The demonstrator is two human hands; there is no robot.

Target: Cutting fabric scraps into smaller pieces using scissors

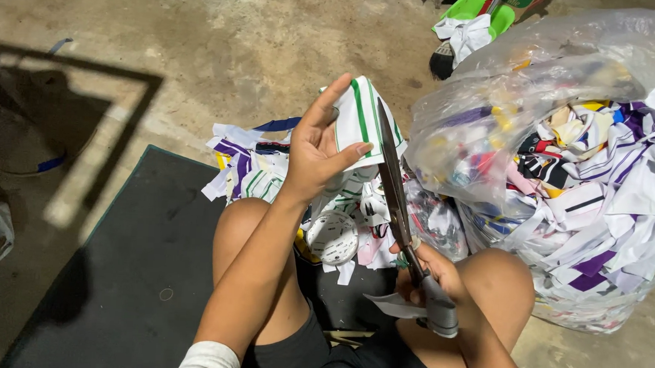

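White fabric scrap (360,119) with green stripes held up at chest height over the lap, pinched between thumb and fingers of the left hand (315,154); right hand (430,273) closed around the grey handles of large shears (397,202), blades pointing up along the scrap's right edge; whether blades are parted, cannot tell; step in hand looks like cutting the scrap; next move calls for feeding cloth squarely between the blades, fingers clear; heap of cut pieces (269,170) on the dark mat (139,271); clear bag of scraps (563,172) just right

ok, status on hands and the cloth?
Left hand holds white green-striped cloth piece up. Right hand grips shears, blades at cloth edge. Scrap pile beneath; nothing blocking.
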